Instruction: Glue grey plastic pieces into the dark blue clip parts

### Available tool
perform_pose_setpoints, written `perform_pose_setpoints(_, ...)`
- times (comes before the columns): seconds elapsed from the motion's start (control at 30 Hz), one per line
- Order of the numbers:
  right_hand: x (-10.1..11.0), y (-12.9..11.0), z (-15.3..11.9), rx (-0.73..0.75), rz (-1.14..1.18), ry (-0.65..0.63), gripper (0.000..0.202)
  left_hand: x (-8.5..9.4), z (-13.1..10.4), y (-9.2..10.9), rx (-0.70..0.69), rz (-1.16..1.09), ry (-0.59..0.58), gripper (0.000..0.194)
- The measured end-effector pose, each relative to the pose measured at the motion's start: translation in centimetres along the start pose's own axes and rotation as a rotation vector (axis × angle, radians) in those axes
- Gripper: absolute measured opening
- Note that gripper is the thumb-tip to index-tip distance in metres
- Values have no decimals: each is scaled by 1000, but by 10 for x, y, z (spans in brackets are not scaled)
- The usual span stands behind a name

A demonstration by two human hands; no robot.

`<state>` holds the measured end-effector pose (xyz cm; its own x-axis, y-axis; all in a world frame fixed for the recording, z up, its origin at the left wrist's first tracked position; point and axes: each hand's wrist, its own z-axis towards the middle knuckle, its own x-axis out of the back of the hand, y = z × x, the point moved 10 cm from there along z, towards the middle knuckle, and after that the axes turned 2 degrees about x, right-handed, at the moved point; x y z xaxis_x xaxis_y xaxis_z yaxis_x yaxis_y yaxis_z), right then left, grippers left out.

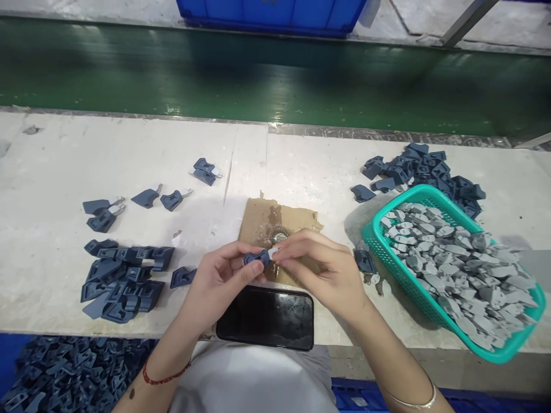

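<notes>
Over a piece of brown cardboard (297, 217) my two hands meet. My left hand (226, 275) pinches a dark blue plastic part (255, 258) between thumb and fingers. Closed on a small light grey piece (272, 252), my right hand (325, 267) holds it against the right end of the blue part. A small round metallic object (279, 236) lies on the cardboard just beyond my fingers. Just below my hands is a black phone (267, 318), lying flat at the table's near edge.
A teal basket (387, 269) of grey pieces stands right, with blue parts (424, 169) piled behind it. More blue parts (124, 281) lie left, several with grey pieces attached. A green conveyor belt (215, 74) and blue crate (271, 14) are beyond; a bin of blue parts (81, 373) sits lower left.
</notes>
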<state>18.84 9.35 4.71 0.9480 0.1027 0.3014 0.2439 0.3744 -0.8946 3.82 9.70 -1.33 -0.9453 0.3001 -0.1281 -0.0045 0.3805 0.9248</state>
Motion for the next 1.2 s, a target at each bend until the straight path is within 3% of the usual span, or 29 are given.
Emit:
perform_pose_setpoints(0.17, -5, 12, -1, -113, 114, -21, 10, -7, -10, 25, -164, 515, -37, 16)
perform_pose_setpoints(0.33, -15, 27, -4, -251, 187, -68, 4, -11, -11, 21, -160, 724, -124, 23)
perform_pose_setpoints(0.47, -17, 26, -3, -275, 101, -140, 10, -13, -12, 13, -78, 712, -178, 26)
perform_pose_setpoints(0.6, -31, 3, -1, -52, -207, -363, 28, -17, -14, 19, -137, 650, -175, 23)
perform_pose_setpoints(0.73, -36, -10, -2, 74, -354, -405, 30, -17, -14, 18, -129, 591, -162, 22)
perform_pose_setpoints(1.03, -33, -19, 0, -33, -321, -384, 30, -18, -14, 17, -128, 441, -154, 26)
perform_pose_setpoints(1.2, -31, -20, 0, -82, -144, -385, 35, -25, -19, 16, -79, 412, -275, 26)
